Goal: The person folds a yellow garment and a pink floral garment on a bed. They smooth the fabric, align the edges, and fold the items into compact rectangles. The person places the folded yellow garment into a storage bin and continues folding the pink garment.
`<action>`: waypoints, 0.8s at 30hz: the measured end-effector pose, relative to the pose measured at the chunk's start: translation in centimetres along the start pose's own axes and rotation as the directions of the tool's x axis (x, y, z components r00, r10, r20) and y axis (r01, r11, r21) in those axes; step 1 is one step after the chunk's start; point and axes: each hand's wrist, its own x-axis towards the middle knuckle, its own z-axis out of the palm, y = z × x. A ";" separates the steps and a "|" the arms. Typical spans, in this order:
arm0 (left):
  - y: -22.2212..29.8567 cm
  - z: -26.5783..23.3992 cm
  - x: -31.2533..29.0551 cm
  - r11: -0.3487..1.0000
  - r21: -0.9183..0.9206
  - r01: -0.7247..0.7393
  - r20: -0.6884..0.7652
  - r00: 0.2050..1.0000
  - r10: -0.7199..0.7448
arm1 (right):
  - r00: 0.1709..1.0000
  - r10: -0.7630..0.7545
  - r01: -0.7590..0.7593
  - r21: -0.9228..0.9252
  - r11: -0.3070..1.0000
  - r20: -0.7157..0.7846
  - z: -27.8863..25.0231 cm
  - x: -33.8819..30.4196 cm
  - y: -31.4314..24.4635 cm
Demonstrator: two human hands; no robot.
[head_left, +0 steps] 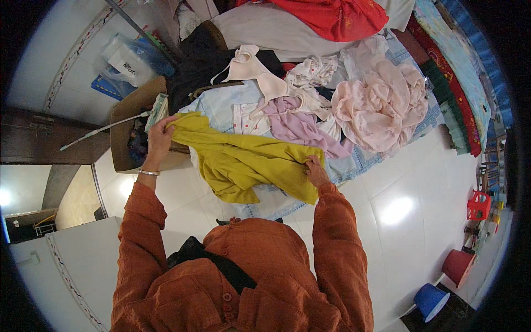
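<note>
A mustard-yellow garment (243, 166) is stretched between my two hands, above the near edge of a bed with a pale blue cover (215, 105). My left hand (160, 138) grips its upper left end, and my right hand (316, 170) pinches its right end. The cloth sags in folds between them; which kind of garment it is, I cannot tell. Just beyond it lie a mauve cloth (296, 124) and a white cloth with red dots (243, 119). Farther back is a cream bra (249, 69). To the right sits a crumpled pale pink sheer garment (381, 105).
A cardboard box (123, 135) stands left of the bed, with a thin pale rod (105, 130) across it. Black clothing (193, 69) and a red cloth (337, 16) lie farther back. Blue (431, 301) and red buckets (458, 266) and a red stool (478, 205) are at the right.
</note>
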 end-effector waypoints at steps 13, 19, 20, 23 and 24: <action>-2.6 -1.0 0.0 0.966 -0.026 -0.259 -0.165 0.954 0.251 | 0.962 -0.180 0.149 -0.157 0.976 -0.206 -1.3 -2.4 -1.0; -0.3 -7.3 0.5 0.966 -0.241 -0.090 -0.119 0.991 0.063 | 0.886 -0.254 0.219 -0.132 0.967 -0.388 -10.8 -3.4 -6.3; 0.7 -9.2 0.6 0.961 -0.251 -0.118 -0.185 0.980 0.072 | 0.854 -0.300 0.237 -0.196 0.951 -0.424 -13.3 -3.4 -7.9; 5.3 -15.4 0.2 0.922 -0.297 -0.248 -0.406 0.907 0.113 | 0.728 -0.281 0.182 -0.218 0.959 -0.626 -20.1 -3.4 -13.1; 7.3 -16.8 -0.1 0.888 -0.333 -0.316 -0.488 0.864 0.124 | 0.695 -0.240 0.176 -0.163 0.971 -0.678 -22.2 -3.4 -16.0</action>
